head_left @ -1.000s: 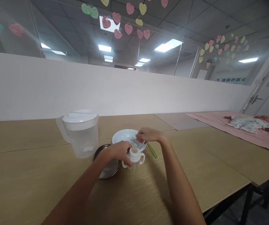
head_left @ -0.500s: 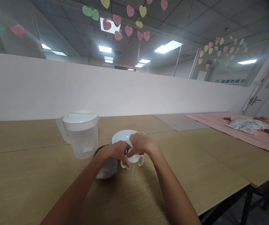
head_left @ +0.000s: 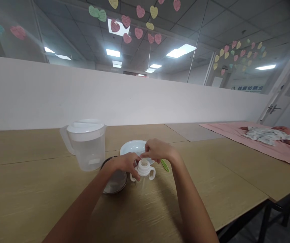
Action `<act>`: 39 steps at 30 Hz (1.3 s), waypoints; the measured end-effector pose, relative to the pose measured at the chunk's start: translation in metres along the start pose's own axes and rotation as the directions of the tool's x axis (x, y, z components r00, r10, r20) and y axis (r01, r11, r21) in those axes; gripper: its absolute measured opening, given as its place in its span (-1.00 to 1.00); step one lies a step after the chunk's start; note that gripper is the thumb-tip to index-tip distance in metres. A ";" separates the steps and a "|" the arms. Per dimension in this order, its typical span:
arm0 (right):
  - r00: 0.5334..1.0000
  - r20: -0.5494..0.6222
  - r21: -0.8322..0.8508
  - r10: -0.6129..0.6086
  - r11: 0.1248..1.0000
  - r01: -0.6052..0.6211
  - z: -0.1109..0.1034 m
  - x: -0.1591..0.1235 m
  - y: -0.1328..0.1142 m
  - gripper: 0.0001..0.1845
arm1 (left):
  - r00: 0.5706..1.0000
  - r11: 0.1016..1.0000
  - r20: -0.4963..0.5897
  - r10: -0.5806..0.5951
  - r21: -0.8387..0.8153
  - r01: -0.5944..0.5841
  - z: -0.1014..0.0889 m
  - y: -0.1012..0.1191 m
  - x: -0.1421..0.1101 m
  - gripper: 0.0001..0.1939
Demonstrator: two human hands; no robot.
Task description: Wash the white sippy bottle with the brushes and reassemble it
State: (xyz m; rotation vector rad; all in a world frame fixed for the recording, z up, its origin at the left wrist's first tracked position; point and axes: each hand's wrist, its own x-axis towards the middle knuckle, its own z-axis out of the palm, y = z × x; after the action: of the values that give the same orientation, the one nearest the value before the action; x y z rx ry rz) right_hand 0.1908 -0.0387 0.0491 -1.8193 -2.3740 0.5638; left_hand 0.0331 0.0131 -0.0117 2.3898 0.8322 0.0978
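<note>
A clear baby bottle (head_left: 143, 180) with a white collar and two white side handles stands upright on the table; its pale nipple shows on top. My left hand (head_left: 129, 163) is closed round the bottle's upper left side, thumb in front by the handle. Just above and behind the nipple is my right hand (head_left: 158, 150), fingers curled downward, apart from the bottle; whatever they may hold is hidden. Behind both hands lies a white dish (head_left: 131, 145). A round metal-rimmed container (head_left: 115, 184) sits partly beneath my left wrist.
A lidded translucent pitcher (head_left: 89, 148) with liquid stands left of the dish. To the right of my right hand lies a green handle (head_left: 164, 165). A baby doll (head_left: 267, 135) in patterned clothes rests on a pink cloth (head_left: 231, 133) at the far right. A white wall (head_left: 135, 101) borders the table's back.
My right hand has lifted off the bottle top and moved up and slightly right, exposing the nipple and the green handle. My left hand has stayed on the bottle.
</note>
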 end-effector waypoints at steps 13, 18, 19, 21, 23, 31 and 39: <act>0.913 -0.250 -0.044 -0.322 0.946 0.322 -0.011 -0.015 0.006 -0.77 | 1.000 1.000 -0.002 -0.010 0.014 0.010 -0.002 0.011 -0.005 -0.64; 0.807 -0.517 0.049 -0.285 0.932 0.360 -0.022 -0.035 0.008 -0.81 | 1.000 0.996 0.005 -0.016 0.090 0.016 -0.003 0.017 -0.008 -0.66; 0.772 -0.578 0.067 -0.264 0.927 0.368 -0.023 -0.039 0.008 -0.82 | 1.000 0.994 0.004 -0.012 0.106 0.011 -0.004 0.018 -0.008 -0.66; 0.689 -0.692 0.102 -0.215 0.916 0.388 -0.026 -0.044 0.008 -0.83 | 1.000 0.991 -0.002 -0.014 0.135 0.014 -0.003 0.020 -0.008 -0.64; 0.606 -0.777 0.130 -0.168 0.900 0.415 -0.027 -0.047 0.008 -0.83 | 1.000 0.988 -0.003 -0.021 0.151 0.021 -0.002 0.019 -0.009 -0.59; 0.470 -0.877 0.178 -0.094 0.846 0.502 -0.025 -0.034 0.011 -0.78 | 0.962 0.998 -0.270 0.033 0.061 -0.017 -0.017 0.026 -0.025 -0.23; 0.479 -0.874 0.197 -0.080 0.844 0.499 -0.019 -0.019 0.004 -0.78 | 0.754 0.979 -0.653 0.063 -0.106 -0.174 -0.022 0.046 -0.021 -0.61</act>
State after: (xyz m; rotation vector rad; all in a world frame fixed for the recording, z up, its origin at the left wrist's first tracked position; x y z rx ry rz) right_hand 0.2059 -0.0514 0.0682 -1.0277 -1.6101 0.0683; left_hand 0.0356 -0.0160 0.0349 2.2507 0.9180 1.0635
